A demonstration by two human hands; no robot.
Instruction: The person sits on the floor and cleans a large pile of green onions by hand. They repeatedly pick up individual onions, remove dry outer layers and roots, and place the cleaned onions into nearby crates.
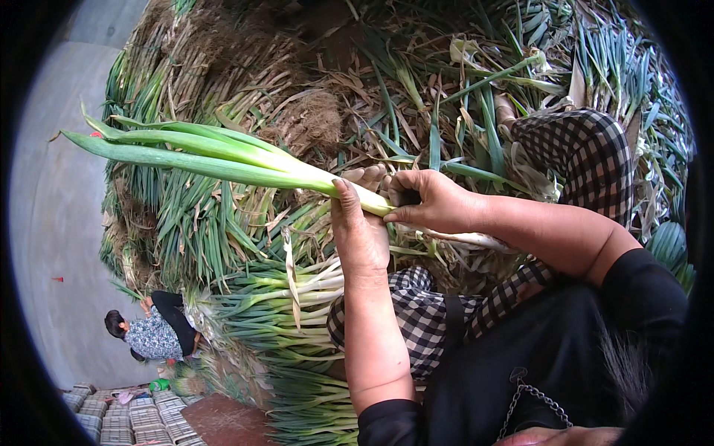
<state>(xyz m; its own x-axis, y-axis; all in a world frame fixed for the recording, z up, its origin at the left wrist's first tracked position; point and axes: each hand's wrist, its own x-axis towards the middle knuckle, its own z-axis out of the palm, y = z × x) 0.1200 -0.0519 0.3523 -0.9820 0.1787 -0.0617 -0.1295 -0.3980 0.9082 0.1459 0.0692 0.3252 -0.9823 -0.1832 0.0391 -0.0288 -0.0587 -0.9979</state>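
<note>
A thick green onion stalk (290,167) is held across the middle of the view, its green leaves pointing to the left and its pale shank to the right. My left hand (362,217) is wrapped round the shank from below, thumb on the near side. The fingers and thumb of my right hand (427,200) pinch at the shank, by a layer of it that hangs down to the right. The white end of this hanging part (471,240) shows under my right forearm. Whether the roots are still on is hidden.
Bundles of untrimmed green onions (189,228) with dry roots lie at the left. Cleaned green onions (301,290) are laid in rows beside my leg. Loose leaves and husks (401,111) cover the ground ahead. A co-worker (156,334) sits at the lower left, near stacked crates (134,418).
</note>
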